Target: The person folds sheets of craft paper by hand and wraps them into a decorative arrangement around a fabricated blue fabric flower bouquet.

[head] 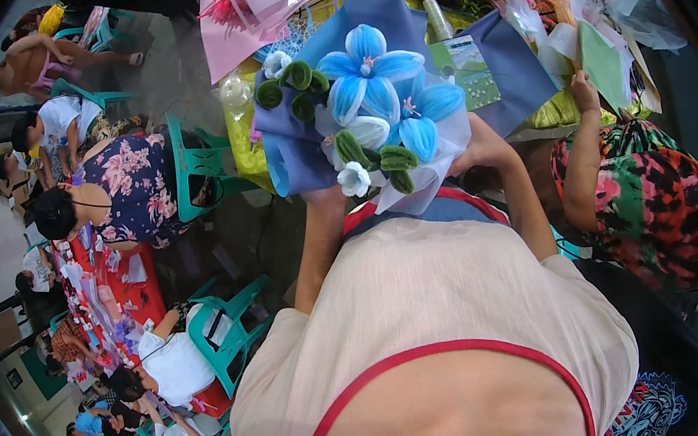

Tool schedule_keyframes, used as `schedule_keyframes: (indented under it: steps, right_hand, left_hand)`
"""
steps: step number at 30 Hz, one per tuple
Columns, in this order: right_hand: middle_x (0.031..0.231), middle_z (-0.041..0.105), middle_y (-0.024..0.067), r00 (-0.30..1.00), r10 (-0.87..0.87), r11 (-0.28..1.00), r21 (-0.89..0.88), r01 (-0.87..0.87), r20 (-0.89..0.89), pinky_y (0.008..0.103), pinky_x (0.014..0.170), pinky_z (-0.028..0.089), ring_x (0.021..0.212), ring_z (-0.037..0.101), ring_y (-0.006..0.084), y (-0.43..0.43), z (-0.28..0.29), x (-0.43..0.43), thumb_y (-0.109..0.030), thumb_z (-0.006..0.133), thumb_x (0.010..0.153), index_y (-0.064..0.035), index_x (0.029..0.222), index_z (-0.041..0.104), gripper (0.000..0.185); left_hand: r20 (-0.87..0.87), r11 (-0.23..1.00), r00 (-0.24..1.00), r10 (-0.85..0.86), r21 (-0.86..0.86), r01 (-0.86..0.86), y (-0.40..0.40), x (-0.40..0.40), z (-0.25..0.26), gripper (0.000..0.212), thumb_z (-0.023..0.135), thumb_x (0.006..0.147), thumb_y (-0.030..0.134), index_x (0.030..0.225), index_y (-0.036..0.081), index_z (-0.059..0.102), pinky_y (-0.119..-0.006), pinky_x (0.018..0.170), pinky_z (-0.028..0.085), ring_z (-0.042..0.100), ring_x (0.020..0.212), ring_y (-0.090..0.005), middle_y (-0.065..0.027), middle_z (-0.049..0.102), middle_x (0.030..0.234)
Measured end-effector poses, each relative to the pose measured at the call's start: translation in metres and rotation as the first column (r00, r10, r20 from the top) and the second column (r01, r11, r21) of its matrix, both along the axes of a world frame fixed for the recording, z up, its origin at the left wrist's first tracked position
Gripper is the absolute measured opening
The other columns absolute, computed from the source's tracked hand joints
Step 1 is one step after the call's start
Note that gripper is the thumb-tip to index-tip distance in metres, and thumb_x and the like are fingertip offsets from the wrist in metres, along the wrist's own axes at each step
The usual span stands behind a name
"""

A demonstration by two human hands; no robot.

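A bouquet of fuzzy blue-and-white flowers [368, 70], likely pipe-cleaner stems, is held up before my chest, with small white flowers [354, 178] and curled green leaves [398, 158]. Blue wrapping paper [293, 153] backs it at the left, and white translucent wrap [411, 195] spreads at its lower right. My right hand [481, 143] grips the bouquet from the right side, its fingertips partly behind the white wrap. My left hand [325, 196] is at the bouquet's lower left, mostly hidden behind the blue paper, so its fingers cannot be seen.
A table with yellow covering [245, 159] bears pink wrapping paper [276, 32], a clear roll [439, 19], a green patterned packet [471, 71] and blue paper [513, 70]. At the right, a person [650, 196] holds another wrapped bouquet [606, 63]. Green plastic chairs [188, 165] and several seated people are at left.
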State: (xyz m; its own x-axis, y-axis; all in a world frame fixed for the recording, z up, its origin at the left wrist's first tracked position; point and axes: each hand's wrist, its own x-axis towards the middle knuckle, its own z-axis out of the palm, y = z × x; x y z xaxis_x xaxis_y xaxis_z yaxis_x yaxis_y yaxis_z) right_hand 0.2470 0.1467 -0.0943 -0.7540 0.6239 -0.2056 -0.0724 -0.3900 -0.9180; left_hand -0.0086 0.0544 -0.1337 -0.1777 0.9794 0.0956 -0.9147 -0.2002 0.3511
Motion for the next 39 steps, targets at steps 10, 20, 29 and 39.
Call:
schedule_keyframes:
  steps: [10, 20, 29, 39]
  right_hand:
    - [0.112, 0.06, 0.0063, 0.999, 0.042, 0.991, 0.13, -0.043, 0.003, 0.0323, 0.088, 0.046, 0.104, 0.056, 0.016, 0.006, -0.014, -0.007, -0.007, 0.089, 0.048, -0.0018, 0.123, 0.049, 0.085]
    - [0.102, 0.064, 0.0077, 1.0, -0.002, 0.973, 0.23, 0.003, -0.005, 0.0307, 0.076, 0.053, 0.089, 0.062, 0.0154, -0.002, -0.009, -0.032, -0.003, 0.086, 0.052, -0.0009, 0.115, 0.053, 0.071]
    - [0.102, 0.063, 0.0077, 0.994, 0.014, 0.989, 0.146, -0.03, 0.105, 0.0301, 0.069, 0.055, 0.089, 0.062, 0.0156, -0.001, -0.002, -0.028, -0.002, 0.087, 0.052, -0.0006, 0.117, 0.052, 0.074]
    - [0.112, 0.06, 0.0057, 0.979, -0.039, 0.977, 0.213, -0.005, 0.201, 0.0311, 0.089, 0.045, 0.102, 0.057, 0.0162, 0.002, 0.004, -0.017, -0.001, 0.087, 0.046, -0.0007, 0.122, 0.052, 0.084]
  left_hand:
    - [-0.168, 0.996, 0.985, -0.033, -0.093, 0.017, -0.004, -0.005, -0.012, 0.082, 0.04, 0.085, 0.068, 0.138, 0.005, 0.036, -0.044, 0.104, 0.036, 0.044, 0.124, -0.0289, -0.0124, 0.045, 0.137]
    - [-0.312, 0.941, 0.912, -0.265, -0.292, 0.173, -0.052, -0.003, -0.034, 0.081, 0.041, 0.086, 0.067, 0.139, 0.005, 0.035, -0.045, 0.105, 0.035, 0.044, 0.125, -0.029, -0.0127, 0.045, 0.136]
    - [-0.183, 0.994, 0.98, -0.073, -0.093, 0.057, -0.003, 0.001, 0.001, 0.08, 0.042, 0.087, 0.065, 0.139, 0.005, 0.033, -0.045, 0.105, 0.034, 0.043, 0.126, -0.029, -0.0129, 0.045, 0.136]
    - [-0.019, 0.994, 0.996, -0.086, 0.066, 0.087, 0.009, -0.049, 0.049, 0.08, 0.043, 0.088, 0.063, 0.14, 0.004, 0.032, -0.045, 0.106, 0.033, 0.042, 0.126, -0.0291, -0.0131, 0.045, 0.136]
